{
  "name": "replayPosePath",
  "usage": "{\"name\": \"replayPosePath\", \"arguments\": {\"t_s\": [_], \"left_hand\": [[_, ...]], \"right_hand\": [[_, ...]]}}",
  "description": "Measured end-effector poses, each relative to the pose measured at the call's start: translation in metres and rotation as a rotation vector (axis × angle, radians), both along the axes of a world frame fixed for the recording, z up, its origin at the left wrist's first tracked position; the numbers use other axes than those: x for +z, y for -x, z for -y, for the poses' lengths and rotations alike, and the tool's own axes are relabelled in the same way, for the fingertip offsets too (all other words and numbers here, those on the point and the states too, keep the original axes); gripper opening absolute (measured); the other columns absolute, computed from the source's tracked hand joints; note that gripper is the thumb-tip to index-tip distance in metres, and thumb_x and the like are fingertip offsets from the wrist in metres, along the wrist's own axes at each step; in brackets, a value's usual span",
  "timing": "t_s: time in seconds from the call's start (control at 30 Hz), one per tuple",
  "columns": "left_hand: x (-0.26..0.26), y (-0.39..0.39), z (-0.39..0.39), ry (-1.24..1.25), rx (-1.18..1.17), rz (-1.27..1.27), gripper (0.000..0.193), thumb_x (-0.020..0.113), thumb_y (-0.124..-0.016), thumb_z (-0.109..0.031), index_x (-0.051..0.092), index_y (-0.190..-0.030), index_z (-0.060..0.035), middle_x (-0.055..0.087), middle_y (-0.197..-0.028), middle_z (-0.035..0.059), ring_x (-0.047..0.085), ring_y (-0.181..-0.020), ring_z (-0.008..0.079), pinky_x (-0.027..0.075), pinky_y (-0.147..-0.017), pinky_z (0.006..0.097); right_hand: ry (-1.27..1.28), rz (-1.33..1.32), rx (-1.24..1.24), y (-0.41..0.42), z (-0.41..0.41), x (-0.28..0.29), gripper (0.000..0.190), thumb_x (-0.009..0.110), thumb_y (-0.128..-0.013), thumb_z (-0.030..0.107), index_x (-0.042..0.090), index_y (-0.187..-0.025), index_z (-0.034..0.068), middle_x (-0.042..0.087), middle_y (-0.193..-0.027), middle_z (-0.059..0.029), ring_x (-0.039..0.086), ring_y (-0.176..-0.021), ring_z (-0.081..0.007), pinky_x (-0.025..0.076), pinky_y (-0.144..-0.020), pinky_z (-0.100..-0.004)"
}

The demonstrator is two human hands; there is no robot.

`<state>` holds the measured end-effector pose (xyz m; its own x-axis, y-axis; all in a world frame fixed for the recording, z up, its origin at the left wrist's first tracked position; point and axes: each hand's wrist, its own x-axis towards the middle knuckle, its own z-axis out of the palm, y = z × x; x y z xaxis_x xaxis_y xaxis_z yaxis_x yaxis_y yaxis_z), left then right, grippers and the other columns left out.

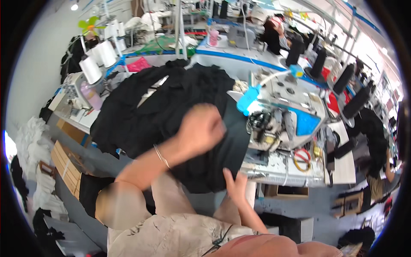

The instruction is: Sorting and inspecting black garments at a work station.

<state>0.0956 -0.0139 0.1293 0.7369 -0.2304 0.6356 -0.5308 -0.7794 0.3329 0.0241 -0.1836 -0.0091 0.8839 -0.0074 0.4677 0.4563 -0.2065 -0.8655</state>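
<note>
Black fabric (pixel 192 138), in several folded layers, spreads over the sewing table and hangs over its front edge toward my lap. My left hand (pixel 204 127), blurred and with its fingers curled, is over the middle of the cloth. Whether it grips any of it cannot be made out. At the lower front edge my right hand (pixel 237 186) has hold of the cloth, thumb on top and its other fingers partly hidden. Just right of the fabric stands an industrial sewing machine (pixel 285 112), its needle area lit by a blue clip lamp (pixel 249 98).
Red-and-yellow-handled scissors (pixel 301 159) lie right of the machine. Black thread cones (pixel 356 101) stand farther right, white cones (pixel 91 70) at the left. A lilac bottle (pixel 91 95) is by the left machine. A wooden slatted seat (pixel 65 168) is at lower left. Another person (pixel 274 33) sits beyond.
</note>
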Motion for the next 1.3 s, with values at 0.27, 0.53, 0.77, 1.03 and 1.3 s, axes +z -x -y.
{"name": "replayPosePath", "arguments": {"t_s": [0.27, 0.53, 0.77, 1.03, 1.3], "left_hand": [[-0.159, 0.104, 0.027, 0.313, 0.009, -0.339, 0.025, 0.058, -0.07, -0.006, 0.056, -0.094, 0.0018, 0.059, -0.081, 0.0189, 0.058, -0.076, 0.0363, 0.047, -0.067, 0.0402], [-0.144, 0.156, -0.042, 0.475, 0.083, -0.663, 0.024, 0.054, -0.072, -0.003, 0.065, -0.093, 0.0014, 0.062, -0.081, 0.0177, 0.062, -0.074, 0.033, 0.048, -0.064, 0.0355], [-0.093, 0.194, -0.061, 0.889, -0.091, -0.772, 0.029, 0.053, -0.081, 0.003, 0.063, -0.107, 0.0019, 0.067, -0.09, 0.006, 0.06, -0.079, 0.0128, 0.048, -0.072, 0.0267], [-0.083, 0.224, -0.056, 1.657, -0.066, -0.642, 0.024, 0.051, -0.094, -0.016, 0.063, -0.1, 0.0043, 0.064, -0.091, 0.0026, 0.057, -0.082, 0.0074, 0.046, -0.071, 0.0232], [-0.023, 0.209, -0.07, 0.963, 0.146, -0.346, 0.019, 0.054, -0.09, -0.008, 0.063, -0.099, 0.0068, 0.062, -0.075, 0.0037, 0.049, -0.069, 0.0045, 0.04, -0.059, 0.0201]], "right_hand": [[0.258, -0.141, 0.254, 0.058, 0.014, -0.036, 0.014, 0.061, -0.081, 0.008, 0.065, -0.094, 0.005, 0.062, -0.073, -0.0174, 0.061, -0.071, -0.036, 0.048, -0.063, -0.0395], [0.491, 0.206, 0.22, 0.082, -0.004, -0.023, 0.013, 0.064, -0.078, 0.005, 0.068, -0.089, 0.008, 0.063, -0.08, -0.0131, 0.058, -0.082, -0.0331, 0.046, -0.073, -0.0388], [0.024, -0.252, 0.549, 0.084, -0.039, 0.021, 0.018, 0.052, -0.088, 0.002, 0.062, -0.103, 0.005, 0.065, -0.069, -0.0066, 0.057, -0.049, -0.0082, 0.044, -0.046, -0.0214], [0.135, -0.198, 0.979, 0.066, -0.062, 0.079, 0.041, 0.044, -0.082, -0.005, 0.049, -0.121, 0.006, 0.065, -0.068, -0.0048, 0.065, -0.063, -0.0078, 0.047, -0.053, -0.0205], [-0.116, -0.368, 0.775, 0.065, -0.079, 0.104, 0.023, 0.044, -0.085, -0.007, 0.062, -0.099, -0.003, 0.064, -0.076, -0.0076, 0.063, -0.064, -0.011, 0.051, -0.054, -0.0212]]}}
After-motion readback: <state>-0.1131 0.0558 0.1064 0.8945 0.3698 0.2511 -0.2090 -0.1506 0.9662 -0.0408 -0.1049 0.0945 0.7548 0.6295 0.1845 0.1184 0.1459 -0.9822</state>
